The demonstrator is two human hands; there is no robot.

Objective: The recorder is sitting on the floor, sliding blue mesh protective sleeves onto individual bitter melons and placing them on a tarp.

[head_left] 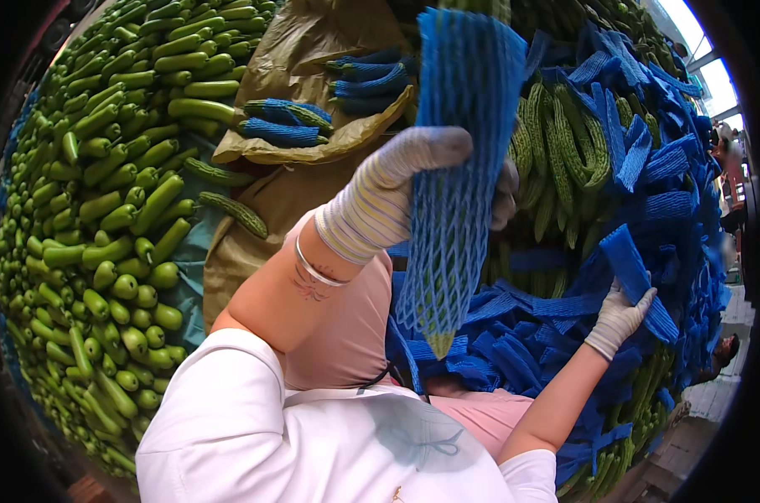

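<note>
My left hand, in a striped knit glove, is closed around a blue foam net sleeve held upright in front of me. Inside that sleeve is a long green bitter gourd; its pale tip pokes out at the bottom, and green also shows above the top edge. The mesh is stretched wide at the lower end. Lower right, my right hand, gloved too, grips a flat, separate blue net sleeve over the heap of loose sleeves. Part of my left fingers is hidden behind the netting.
Bare bitter gourds lie beyond the heap on the right. Several sleeved gourds rest on brown paper at the far middle. Smooth green gourds fill the left side. Blurred people are at the right rim.
</note>
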